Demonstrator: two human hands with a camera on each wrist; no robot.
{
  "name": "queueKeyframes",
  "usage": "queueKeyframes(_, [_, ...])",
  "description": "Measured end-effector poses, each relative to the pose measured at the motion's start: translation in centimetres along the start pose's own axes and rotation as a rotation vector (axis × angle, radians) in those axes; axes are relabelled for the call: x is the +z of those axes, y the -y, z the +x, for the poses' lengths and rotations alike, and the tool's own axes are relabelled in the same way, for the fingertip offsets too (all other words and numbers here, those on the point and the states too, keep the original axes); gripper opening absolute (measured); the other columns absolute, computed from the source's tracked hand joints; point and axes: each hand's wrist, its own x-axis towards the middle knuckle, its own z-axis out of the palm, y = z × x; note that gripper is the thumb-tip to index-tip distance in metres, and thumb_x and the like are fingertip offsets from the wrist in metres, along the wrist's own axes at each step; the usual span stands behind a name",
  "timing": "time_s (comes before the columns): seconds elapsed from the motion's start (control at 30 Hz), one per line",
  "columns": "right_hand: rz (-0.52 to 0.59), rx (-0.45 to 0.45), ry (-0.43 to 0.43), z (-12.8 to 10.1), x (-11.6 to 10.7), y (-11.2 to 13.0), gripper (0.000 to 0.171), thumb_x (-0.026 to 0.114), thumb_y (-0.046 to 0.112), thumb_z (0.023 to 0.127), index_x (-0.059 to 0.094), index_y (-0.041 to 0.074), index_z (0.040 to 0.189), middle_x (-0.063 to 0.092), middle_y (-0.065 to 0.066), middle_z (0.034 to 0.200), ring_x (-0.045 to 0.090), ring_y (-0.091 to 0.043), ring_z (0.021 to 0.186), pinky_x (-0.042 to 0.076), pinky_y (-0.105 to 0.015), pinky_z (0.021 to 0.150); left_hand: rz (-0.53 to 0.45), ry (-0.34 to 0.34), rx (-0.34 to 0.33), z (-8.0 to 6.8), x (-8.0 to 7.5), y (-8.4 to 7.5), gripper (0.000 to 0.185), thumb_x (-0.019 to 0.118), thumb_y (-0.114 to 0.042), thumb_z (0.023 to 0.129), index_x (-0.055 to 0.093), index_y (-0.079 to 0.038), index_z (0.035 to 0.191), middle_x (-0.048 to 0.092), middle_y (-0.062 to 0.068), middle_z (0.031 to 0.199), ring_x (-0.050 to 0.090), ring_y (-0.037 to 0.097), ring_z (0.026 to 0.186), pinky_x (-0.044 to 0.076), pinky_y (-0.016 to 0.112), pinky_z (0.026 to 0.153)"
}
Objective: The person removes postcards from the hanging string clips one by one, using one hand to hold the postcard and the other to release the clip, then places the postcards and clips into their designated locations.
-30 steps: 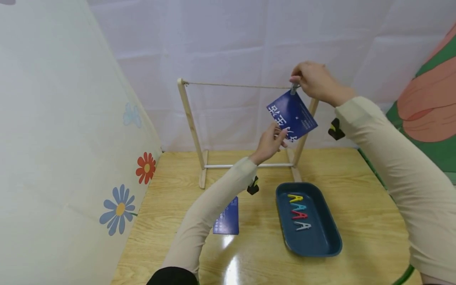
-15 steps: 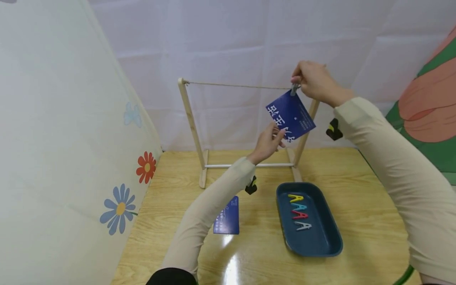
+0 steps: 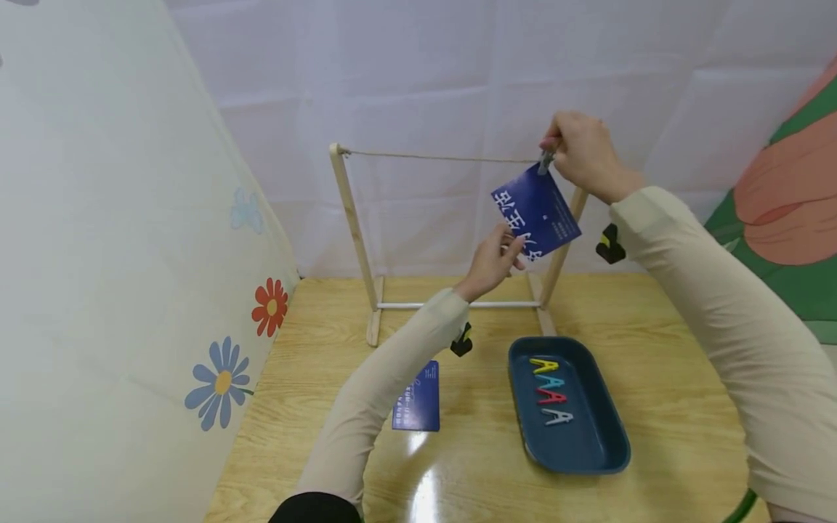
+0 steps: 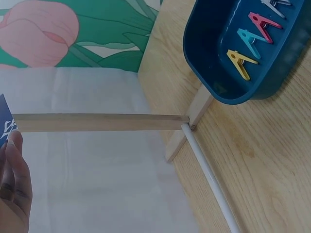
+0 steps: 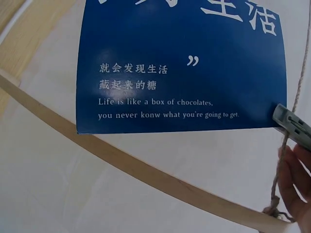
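A blue card (image 3: 536, 211) with white writing hangs tilted at the right end of a string (image 3: 438, 157) stretched across a wooden rack (image 3: 353, 225). My right hand (image 3: 582, 152) pinches a grey clothespin (image 3: 543, 161) that bites the card's top corner at the string. In the right wrist view the card (image 5: 180, 63) fills the frame, the grey clothespin (image 5: 291, 124) at its corner beside my fingers (image 5: 296, 179). My left hand (image 3: 493, 261) pinches the card's lower edge. A fingertip (image 4: 12, 184) and a sliver of card (image 4: 5, 121) show in the left wrist view.
A dark blue tray (image 3: 588, 443) on the wooden table (image 3: 654, 378) holds several coloured clothespins (image 3: 549, 388), also seen in the tray (image 4: 214, 73) from the left wrist. A second blue card (image 3: 416, 396) lies flat near my left forearm. Flowered fabric walls stand left and right.
Almost nothing differs: both hands keep their hold on the card and clothespin, shifting only slightly to the right in the view.
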Motion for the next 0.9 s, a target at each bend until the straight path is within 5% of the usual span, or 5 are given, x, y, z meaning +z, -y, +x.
queueKeyframes(0.53, [0.011,-0.040,-0.182,-0.35,-0.22,-0.17,0.014,0.047,-0.018,0.083,0.055,-0.011,0.091,0.057,-0.027,0.091,0.054,-0.044,0.084,0.046,-0.056,0.076,0.011,0.020,-0.006,0.21,-0.06,0.19,0.018,0.047,-0.014,0.107,0.049,0.001,0.116,0.067,0.018,0.103,0.069,0.022,0.071,0.055,0.024,0.054])
queueKeyframes(0.77, [-0.023,-0.056,-0.142,-0.58,-0.27,-0.17,0.013,0.049,-0.018,0.084,0.054,-0.011,0.094,0.053,-0.025,0.092,0.054,-0.041,0.081,0.048,-0.052,0.071,0.006,0.012,-0.040,0.19,-0.14,0.11,0.020,0.047,-0.014,0.107,0.049,0.000,0.119,0.066,0.018,0.104,0.068,0.025,0.072,0.055,0.025,0.054])
queueKeyframes(0.9, [-0.023,-0.058,-0.106,-0.69,-0.43,0.08,0.026,0.044,-0.021,0.077,0.054,-0.012,0.099,0.053,-0.025,0.098,0.056,-0.040,0.084,0.052,-0.050,0.073,0.000,0.013,-0.050,0.21,-0.14,0.19,0.019,0.046,-0.015,0.107,0.050,0.000,0.117,0.066,0.018,0.104,0.067,0.021,0.070,0.056,0.025,0.054])
